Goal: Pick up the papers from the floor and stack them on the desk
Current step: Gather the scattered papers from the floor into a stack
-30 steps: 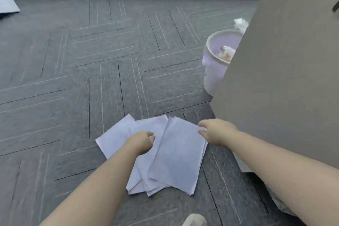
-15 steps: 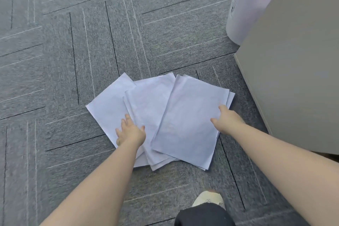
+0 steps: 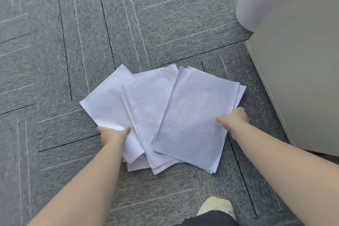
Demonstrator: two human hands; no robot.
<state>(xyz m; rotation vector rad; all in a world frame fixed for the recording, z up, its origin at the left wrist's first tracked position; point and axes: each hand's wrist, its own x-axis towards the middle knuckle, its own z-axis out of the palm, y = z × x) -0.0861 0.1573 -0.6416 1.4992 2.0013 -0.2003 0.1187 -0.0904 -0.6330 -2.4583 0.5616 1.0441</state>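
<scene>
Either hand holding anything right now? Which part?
Both grip the fanned papers: left hand pinches the left sheet's near-left edge, right hand takes the stack's right edge.

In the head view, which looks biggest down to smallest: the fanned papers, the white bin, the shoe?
1. Papers, clearly largest.
2. White bin, though cut off by the frame and the desk.
3. Shoe, smallest, partly hidden.

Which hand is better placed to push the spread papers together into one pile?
Probably the left hand: it grips the widest-spread sheets, while the right hand only holds the papers at their right edge.
</scene>
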